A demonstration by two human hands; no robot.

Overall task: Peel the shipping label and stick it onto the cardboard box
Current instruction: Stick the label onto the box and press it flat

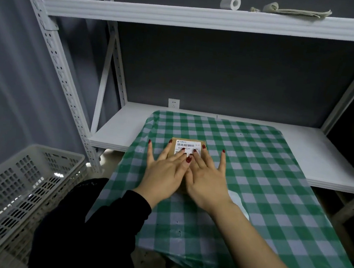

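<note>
Grey wall behind, white metal shelving (57,40) framing the scene. Green-and-white checked cloth (266,165) draped over the surface, spilling past the near edge. White lower shelf board (124,128) running under the far end of the cloth, a wall socket (173,103) just above it.

Small cardboard box (173,149) lying flat near the middle of the cloth, slightly toward the far left. White shipping label (186,146) with a barcode and printed digits lying on the box top, its near part hidden under fingertips.

Left hand (164,175) palm down, fingers (164,152) spread wide, resting on the box's left portion and on the label, little finger out on the cloth. Right hand (207,180) palm down just beside it, fingers (199,158) likewise splayed, index and middle on the label, outer finger stretched onto the cloth. Thumbs meeting at the near side of the box, one crossing over the other. Dark red nail polish on every nail. Left forearm in a black sleeve (120,210), right forearm bare.

White scrap of paper (239,202) on the cloth, partly covered by the right wrist.

White perforated plastic basket (17,193) at lower left, beside the surface. On the top shelf, a white roll (230,3) and a folded pale cloth (298,11).
</note>
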